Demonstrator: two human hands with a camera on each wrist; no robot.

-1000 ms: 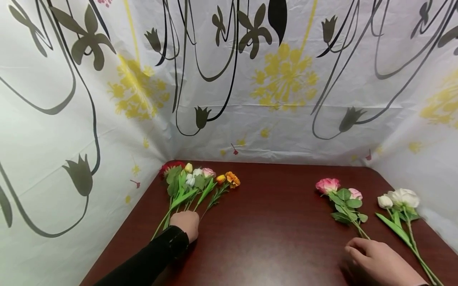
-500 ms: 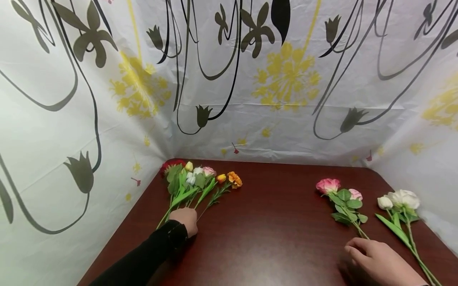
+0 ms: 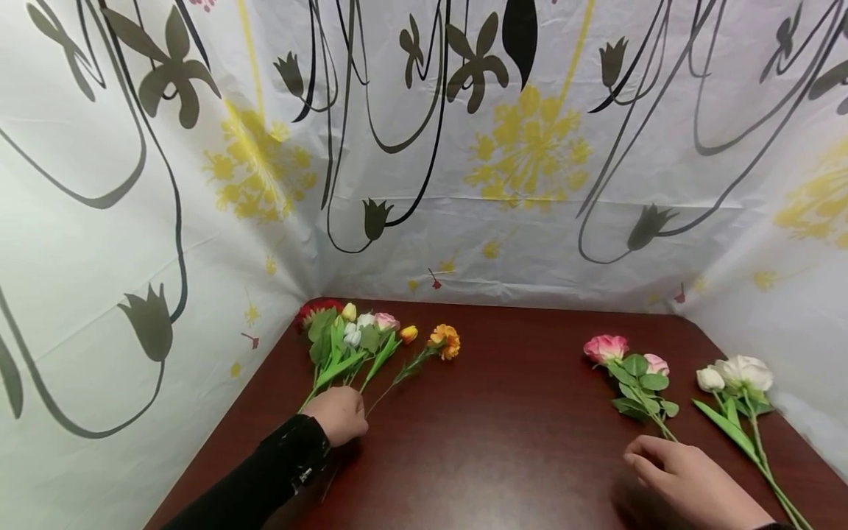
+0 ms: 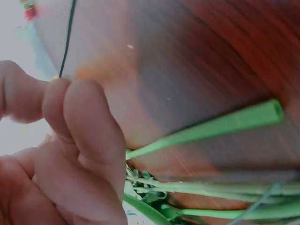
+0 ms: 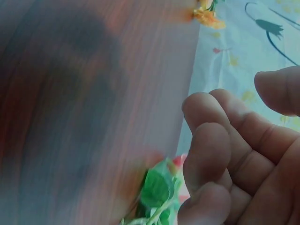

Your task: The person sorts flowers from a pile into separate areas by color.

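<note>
My left hand (image 3: pixel 336 416) pinches the thin stem of an orange flower (image 3: pixel 446 341), which lies slanted across the table. In the left wrist view, the dark stem (image 4: pixel 69 40) leaves the fingertips at the top. Beside that hand is a bunch of mixed flowers: a red bloom (image 3: pixel 321 311), a pink rose (image 3: pixel 386 322), a yellow-orange tulip (image 3: pixel 408 335) and white and pale ones among green leaves. My right hand (image 3: pixel 695 478) has loosely curled fingers and holds nothing. Just beyond it lie pink roses (image 3: pixel 606 349), their lower stems hidden by the hand.
White flowers (image 3: pixel 745 375) with long green stems lie at the right side of the brown table (image 3: pixel 503 412). A white patterned sheet (image 3: pixel 424 243) rises along the table's back and sides. Green stem ends (image 4: pixel 253 117) lie beneath the left hand.
The orange flower has moved right, away from the bunch, with my left hand on its stem. The other flowers have stayed put, and my right hand looks nearly unchanged.
</note>
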